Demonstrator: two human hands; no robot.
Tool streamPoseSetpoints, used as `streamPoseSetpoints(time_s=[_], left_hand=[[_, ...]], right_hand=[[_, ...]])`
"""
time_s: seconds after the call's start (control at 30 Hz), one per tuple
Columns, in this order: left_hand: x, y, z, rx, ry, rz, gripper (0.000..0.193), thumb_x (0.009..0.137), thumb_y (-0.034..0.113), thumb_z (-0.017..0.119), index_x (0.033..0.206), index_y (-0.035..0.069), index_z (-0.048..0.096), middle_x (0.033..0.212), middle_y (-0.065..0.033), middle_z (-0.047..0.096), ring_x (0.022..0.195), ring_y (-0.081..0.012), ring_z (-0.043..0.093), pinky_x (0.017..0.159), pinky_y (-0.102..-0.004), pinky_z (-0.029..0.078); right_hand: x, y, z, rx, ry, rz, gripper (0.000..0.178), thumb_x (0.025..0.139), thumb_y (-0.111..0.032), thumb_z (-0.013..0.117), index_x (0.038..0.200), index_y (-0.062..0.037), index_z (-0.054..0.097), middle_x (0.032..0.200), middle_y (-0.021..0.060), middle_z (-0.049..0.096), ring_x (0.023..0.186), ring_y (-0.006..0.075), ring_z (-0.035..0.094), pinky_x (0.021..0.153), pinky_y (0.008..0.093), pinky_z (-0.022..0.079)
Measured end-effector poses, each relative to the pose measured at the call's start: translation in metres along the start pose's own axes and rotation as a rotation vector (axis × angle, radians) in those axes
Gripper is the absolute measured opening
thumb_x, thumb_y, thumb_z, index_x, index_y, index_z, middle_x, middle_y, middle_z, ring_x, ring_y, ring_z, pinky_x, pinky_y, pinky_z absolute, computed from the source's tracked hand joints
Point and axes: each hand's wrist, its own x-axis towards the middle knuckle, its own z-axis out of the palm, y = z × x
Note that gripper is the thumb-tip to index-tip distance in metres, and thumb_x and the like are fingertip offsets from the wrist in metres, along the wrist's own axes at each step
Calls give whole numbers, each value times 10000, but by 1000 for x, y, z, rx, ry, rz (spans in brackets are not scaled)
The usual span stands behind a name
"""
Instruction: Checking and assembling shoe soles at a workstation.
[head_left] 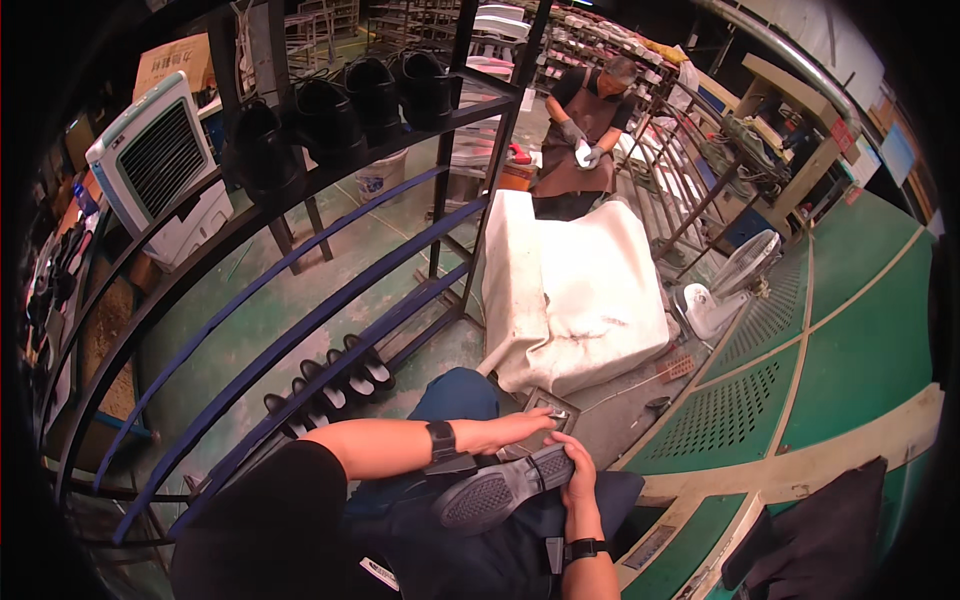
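My right hand is closed round the heel end of a dark shoe, which lies across my lap with its patterned grey sole facing up. Above the shoe's heel, my left hand reaches out to the right with its fingers stretched. Its fingertips are at a small pale, shiny bit over a dark-framed tray low in front of me. I cannot make out what that bit is. The shoe's upper is mostly hidden beneath the sole.
A dark rack at left bears black shoes on top and several more low down. Ahead stands a cloth-covered block, with an aproned person behind it. A fan and green perforated panels are at right.
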Motion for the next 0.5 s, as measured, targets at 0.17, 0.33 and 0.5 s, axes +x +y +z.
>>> streamPoseSetpoints(time_s=[0.17, 0.33, 0.5], left_hand=[[53, -17, 21, 59, -177, 100, 614, 965, 523, 458, 1383, 77, 523, 1395, -122, 516, 1248, -197, 493, 1043, -323, 371], [26, 2, 31, -93, -134, 28, 508, 959, 516, 514, 1154, 71, 663, 1158, -43, 646, 1026, -126, 596, 901, -258, 455], [25, -16, 32, -124, -80, 249, 387, 985, 403, 516, 1020, 55, 682, 1029, -37, 671, 945, -126, 610, 847, -264, 452]], right_hand=[[6, 21, -9, -34, -5, -183, 462, 930, -357, 447, 1024, 43, 660, 953, 149, 687, 872, 206, 651, 821, 314, 500], [7, 24, -4, -54, 40, -323, 491, 966, -364, 393, 931, 35, 675, 896, 116, 682, 847, 189, 638, 820, 298, 479], [-13, 2, 29, -155, 99, -418, 456, 944, -300, 400, 865, 70, 655, 957, 161, 675, 929, 242, 625, 874, 332, 442]])
